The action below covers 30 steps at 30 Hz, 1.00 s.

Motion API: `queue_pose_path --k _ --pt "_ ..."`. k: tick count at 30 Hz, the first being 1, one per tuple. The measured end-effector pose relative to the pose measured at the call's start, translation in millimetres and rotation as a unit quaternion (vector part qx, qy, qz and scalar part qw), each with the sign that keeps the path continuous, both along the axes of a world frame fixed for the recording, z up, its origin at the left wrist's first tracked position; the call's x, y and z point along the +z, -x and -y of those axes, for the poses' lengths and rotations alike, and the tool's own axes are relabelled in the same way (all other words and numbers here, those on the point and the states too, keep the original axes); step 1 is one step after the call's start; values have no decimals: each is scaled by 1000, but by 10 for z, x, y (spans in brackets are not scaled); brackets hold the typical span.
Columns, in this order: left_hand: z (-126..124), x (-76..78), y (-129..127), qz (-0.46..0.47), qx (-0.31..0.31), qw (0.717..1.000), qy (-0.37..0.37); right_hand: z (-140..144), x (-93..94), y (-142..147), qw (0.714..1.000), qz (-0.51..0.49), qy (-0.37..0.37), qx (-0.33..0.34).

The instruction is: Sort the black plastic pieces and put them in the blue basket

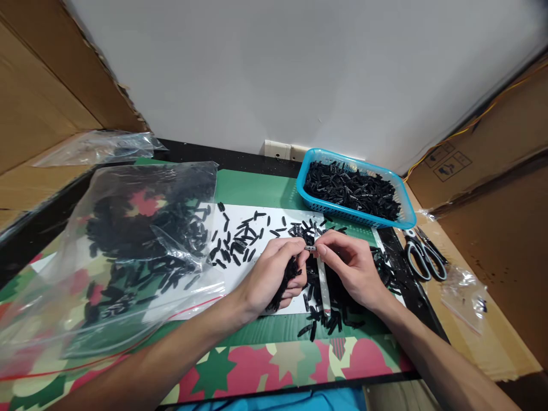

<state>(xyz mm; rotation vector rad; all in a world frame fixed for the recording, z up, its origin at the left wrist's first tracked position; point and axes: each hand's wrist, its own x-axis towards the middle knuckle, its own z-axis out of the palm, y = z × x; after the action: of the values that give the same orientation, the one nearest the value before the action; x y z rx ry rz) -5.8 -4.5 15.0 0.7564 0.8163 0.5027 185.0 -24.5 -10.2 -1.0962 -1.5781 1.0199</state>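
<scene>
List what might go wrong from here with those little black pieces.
- The left hand cradles a bunch of black pieces while its fingertips share a small dark piece with the right hand; some of the bunch might slip out.
- The left forearm lies close to the clear zip bag and might drag it.

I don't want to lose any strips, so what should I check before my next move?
1. Left hand grip on the small dark piece: ok, pinched at the fingertips.
2. Right hand at the piece: ok, fingertips at its other end.
3. Black bunch secure in the left palm: cannot tell, partly hidden.
4. Loose strips contained: not ok, scattered over the white sheet.
5. Blue basket upright: ok.
</scene>
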Motion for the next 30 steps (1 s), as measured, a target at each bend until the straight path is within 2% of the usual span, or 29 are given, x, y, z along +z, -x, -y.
queue_pose_path --k 9,13,15,17,20,22,26,30 --pt "0 -50 1 2 -13 1000 -19 4 54 -9 996 77 -37 -2" --pt "0 -37 1 0 0 1000 -29 -44 74 -97 985 146 -92 19" --pt "2 -19 -1 2 7 999 -37 -96 40 -181 963 227 -144 29" --pt "4 -1 -3 2 14 999 -48 -151 -11 -266 926 323 -188 47" --pt "3 10 -2 1 17 998 -57 -196 -55 -335 893 390 -213 76" --pt "0 3 3 0 13 998 -56 -183 -34 -324 901 367 -218 71" --pt "1 -27 13 -4 5 999 -54 -96 71 -226 949 249 -190 30" --pt "10 -40 7 -10 -5 998 -63 -50 98 -143 958 206 -197 35"
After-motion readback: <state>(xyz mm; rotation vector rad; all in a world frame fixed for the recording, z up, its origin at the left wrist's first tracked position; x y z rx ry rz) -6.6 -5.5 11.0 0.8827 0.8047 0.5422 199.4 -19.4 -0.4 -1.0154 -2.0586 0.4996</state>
